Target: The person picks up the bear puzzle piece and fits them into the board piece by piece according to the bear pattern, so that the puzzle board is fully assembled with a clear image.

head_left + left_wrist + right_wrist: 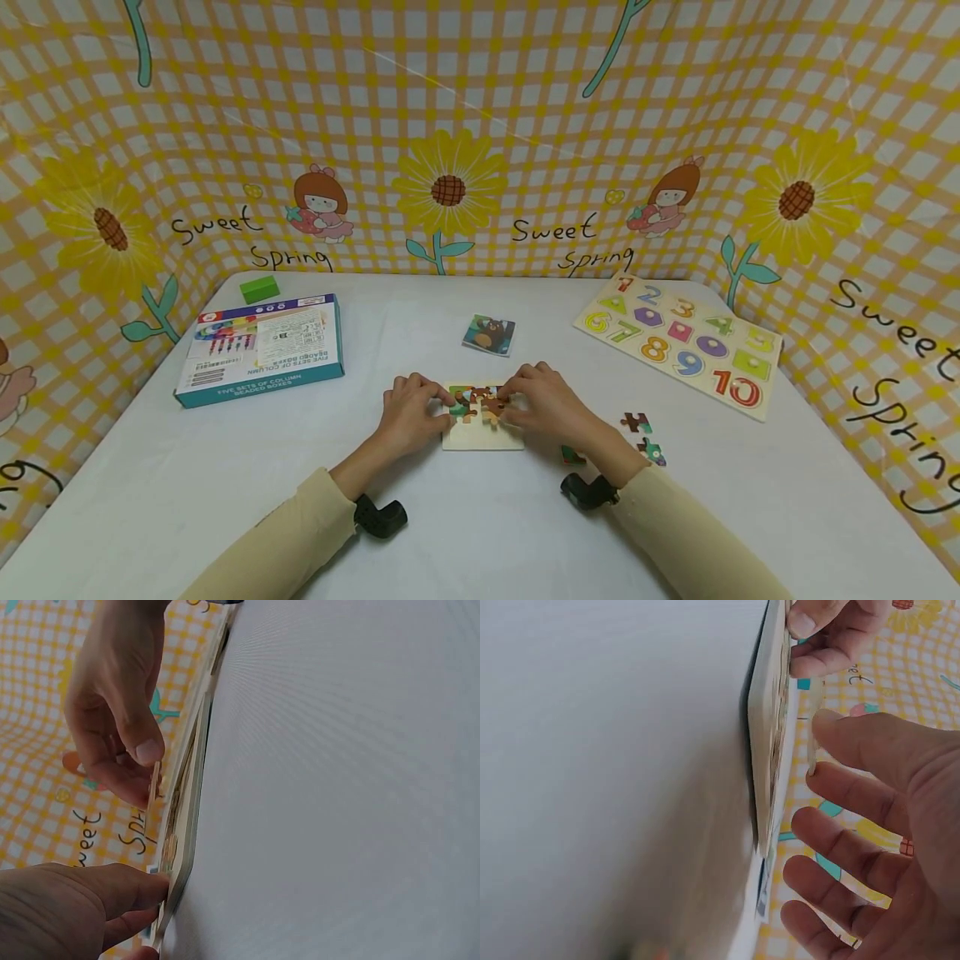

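**Head view: the gap that counts is on your right**

Your board (482, 439) lies on the table (420, 550) between your hands, wider from left to right than front to back as it appears here. Your left hand (408, 415) grips its left edge, thumb nearer you. Your right hand (546, 404) pinches a piece (154, 784) between thumb and index finger, the other fingers reaching past without holding anything. Both wrist views show that piece just above the board's face, apart from it and roughly parallel to it.

Fitted pieces (459, 410) take up the far part of the board; the strip nearest you is bare. So I'd judge that everything turns on the height and slant between piece and board, with your right hand the nearer to that gap. Loose pieces (636, 422) lie to the board's right, on the same side as that hand.
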Motion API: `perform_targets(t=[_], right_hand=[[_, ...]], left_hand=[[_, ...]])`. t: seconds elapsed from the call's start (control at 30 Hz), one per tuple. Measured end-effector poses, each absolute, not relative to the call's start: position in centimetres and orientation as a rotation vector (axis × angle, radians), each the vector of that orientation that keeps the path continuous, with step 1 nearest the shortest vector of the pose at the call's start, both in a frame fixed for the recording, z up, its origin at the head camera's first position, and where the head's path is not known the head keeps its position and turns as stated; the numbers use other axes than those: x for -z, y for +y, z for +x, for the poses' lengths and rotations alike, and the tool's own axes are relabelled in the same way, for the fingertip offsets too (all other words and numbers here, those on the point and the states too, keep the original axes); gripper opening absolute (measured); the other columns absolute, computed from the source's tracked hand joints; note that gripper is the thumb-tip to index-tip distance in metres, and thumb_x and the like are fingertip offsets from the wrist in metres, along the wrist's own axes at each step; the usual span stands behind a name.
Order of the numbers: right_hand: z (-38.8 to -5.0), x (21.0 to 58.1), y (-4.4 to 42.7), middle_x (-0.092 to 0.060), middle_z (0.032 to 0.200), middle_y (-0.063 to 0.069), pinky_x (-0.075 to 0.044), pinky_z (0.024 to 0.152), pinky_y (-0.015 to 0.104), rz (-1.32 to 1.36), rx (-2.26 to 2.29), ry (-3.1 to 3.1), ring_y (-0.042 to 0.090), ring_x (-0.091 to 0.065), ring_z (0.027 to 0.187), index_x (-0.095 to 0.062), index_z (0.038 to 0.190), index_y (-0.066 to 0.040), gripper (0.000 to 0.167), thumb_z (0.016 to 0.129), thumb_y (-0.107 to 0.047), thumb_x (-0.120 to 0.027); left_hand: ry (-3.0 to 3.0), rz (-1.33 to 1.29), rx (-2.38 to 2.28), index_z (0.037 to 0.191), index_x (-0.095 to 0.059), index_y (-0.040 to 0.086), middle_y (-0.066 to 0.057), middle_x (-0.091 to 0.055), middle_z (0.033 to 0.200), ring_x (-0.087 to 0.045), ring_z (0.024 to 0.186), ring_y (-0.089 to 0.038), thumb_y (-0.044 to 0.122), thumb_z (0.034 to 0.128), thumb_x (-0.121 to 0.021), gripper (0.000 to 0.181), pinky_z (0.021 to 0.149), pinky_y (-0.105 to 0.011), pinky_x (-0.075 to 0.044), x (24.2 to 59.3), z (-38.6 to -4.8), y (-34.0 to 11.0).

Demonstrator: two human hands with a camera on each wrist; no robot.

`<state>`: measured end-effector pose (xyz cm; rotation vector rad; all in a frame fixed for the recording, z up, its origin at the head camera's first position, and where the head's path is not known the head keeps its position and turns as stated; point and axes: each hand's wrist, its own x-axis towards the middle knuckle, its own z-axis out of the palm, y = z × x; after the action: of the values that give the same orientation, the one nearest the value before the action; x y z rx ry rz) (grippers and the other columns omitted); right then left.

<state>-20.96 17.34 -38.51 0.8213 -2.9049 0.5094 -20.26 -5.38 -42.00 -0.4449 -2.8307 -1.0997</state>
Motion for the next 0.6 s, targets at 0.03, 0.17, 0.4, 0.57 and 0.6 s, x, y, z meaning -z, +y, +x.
perform_targets(t=[0.03,0.17,0.4,0.57,0.6], right_hand=[[-21.1,38.6,17.2,-0.064,0.098,0.002,-0.039,0.079,0.037,0.826,-0.505,-2.906,0.019,-0.048,0.090,-0.073,0.099,-0.015,0.024,0.078,-0.025,-0.075],[-21.4,38.8,16.8,-0.064,0.095,0.001,-0.038,0.078,0.036,0.840,-0.486,-2.913,0.018,-0.049,0.088,-0.073,0.098,-0.016,0.021,0.079,-0.024,-0.074],[-21.7,39.1,16.3,-0.064,0.096,0.002,-0.039,0.077,0.036,0.833,-0.471,-2.951,0.018,-0.049,0.087,-0.073,0.098,-0.015,0.020,0.080,-0.023,-0.073],[-21.7,39.2,16.2,-0.065,0.096,0.003,-0.040,0.077,0.037,0.845,-0.476,-2.954,0.019,-0.050,0.087,-0.072,0.098,-0.015,0.020,0.080,-0.024,-0.073],[-21.7,39.2,16.1,-0.064,0.096,0.003,-0.040,0.077,0.037,0.845,-0.476,-2.953,0.019,-0.050,0.087,-0.072,0.098,-0.015,0.021,0.080,-0.024,-0.073]], left_hand=[[-2.833,-0.442,1.102,0.087,-0.068,0.015,-0.008,-0.053,0.100,-0.039,0.098,-0.026,0.017,0.0766,-0.072,0.012,0.086,-0.047,-0.027,42.0,-20.3,-5.4],[-2.857,-0.414,1.130,0.089,-0.069,0.015,-0.008,-0.054,0.103,-0.040,0.101,-0.027,0.019,0.0774,-0.073,0.013,0.089,-0.048,-0.027,42.1,-20.4,-5.4],[-2.892,-0.401,1.094,0.089,-0.069,0.018,-0.007,-0.055,0.105,-0.040,0.102,-0.026,0.021,0.0772,-0.074,0.014,0.090,-0.048,-0.027,42.4,-20.7,-5.4],[-2.893,-0.395,1.099,0.090,-0.069,0.018,-0.007,-0.055,0.105,-0.040,0.103,-0.026,0.022,0.0773,-0.074,0.014,0.091,-0.048,-0.027,42.3,-20.7,-5.3],[-2.892,-0.396,1.099,0.090,-0.069,0.018,-0.007,-0.055,0.104,-0.040,0.103,-0.026,0.022,0.0773,-0.074,0.014,0.090,-0.048,-0.027,42.3,-20.7,-5.3]])
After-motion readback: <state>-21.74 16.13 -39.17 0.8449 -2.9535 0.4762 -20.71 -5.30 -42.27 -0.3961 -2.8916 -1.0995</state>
